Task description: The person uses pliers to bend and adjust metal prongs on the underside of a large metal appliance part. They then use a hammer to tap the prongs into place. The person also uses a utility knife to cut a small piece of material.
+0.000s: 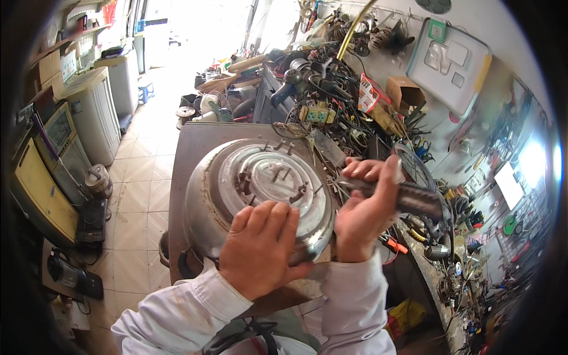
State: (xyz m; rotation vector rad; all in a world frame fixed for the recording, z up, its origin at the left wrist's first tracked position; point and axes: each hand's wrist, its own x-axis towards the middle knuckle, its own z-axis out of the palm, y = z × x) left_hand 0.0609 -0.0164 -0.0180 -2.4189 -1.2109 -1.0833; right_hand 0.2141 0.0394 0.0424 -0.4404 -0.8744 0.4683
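Observation:
A round, worn metal pot (210, 171) lies bottom up on the brown work table (192, 139). Several short studs and brown, rusty-looking marks show on its ringed base. Across the near part of that base rests my left hand (257, 248), fingers stretched side by side, the thumb out toward the right. My right hand (370, 207) is closed around a tool with a thick, dark, ribbed handle (420, 201), just right of the pot and apart from it. The tool's working end is blurred and partly hidden by my fingers.
Wires and parts are heaped behind the table around a green-and-yellow socket block (318, 114). A cardboard box (404, 93) sits farther back. More tools clutter the right-hand bench (449, 290). Past the tiled floor (133, 219), white appliances (92, 112) line the left wall.

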